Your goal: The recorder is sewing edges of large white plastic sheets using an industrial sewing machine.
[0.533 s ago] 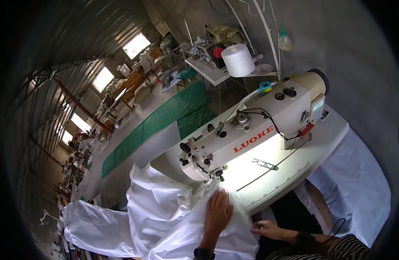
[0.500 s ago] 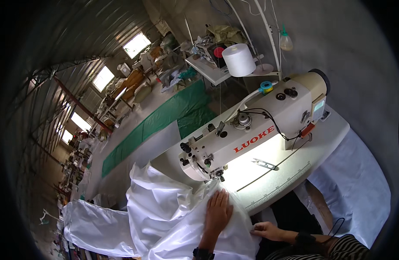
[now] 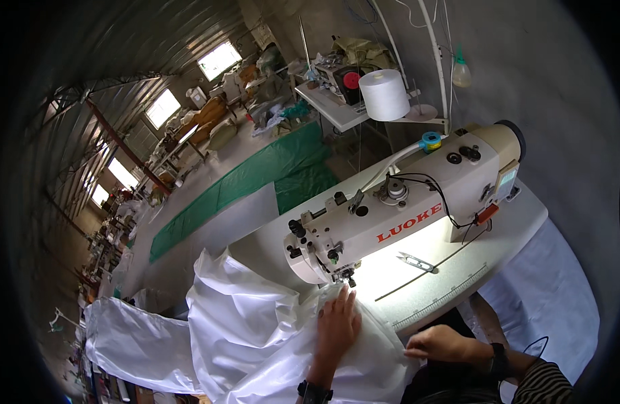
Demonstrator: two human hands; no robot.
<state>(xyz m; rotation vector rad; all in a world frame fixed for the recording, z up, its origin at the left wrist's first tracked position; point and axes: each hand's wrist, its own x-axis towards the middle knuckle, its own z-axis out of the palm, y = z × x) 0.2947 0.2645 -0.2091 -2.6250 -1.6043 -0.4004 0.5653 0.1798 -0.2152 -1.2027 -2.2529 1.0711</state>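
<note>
My left hand point(image 3: 337, 326) lies flat on a large sheet of glossy white fabric point(image 3: 246, 316). Its fingers are stretched out, and their tips sit just in front of the presser foot point(image 3: 347, 276) of a white sewing machine point(image 3: 417, 195). At the fabric's right edge, beside the table's front, my right hand point(image 3: 444, 343) is closed with thumb and forefinger together. It seems to pinch the fabric's edge there, though the exact contact is small. The needle itself is too small to make out.
Thread snips point(image 3: 417, 262) lie on the lit machine bed, near a ruler strip point(image 3: 444, 296) along the front edge. A white thread cone point(image 3: 384, 95) stands behind the machine. More white fabric point(image 3: 552, 289) hangs at the right. Green sheeting point(image 3: 236, 195) covers part of the floor beyond.
The whole view has shifted slightly. My left fingertips are a little closer to the presser foot. My right hand has moved slightly up and to the right in the picture.
</note>
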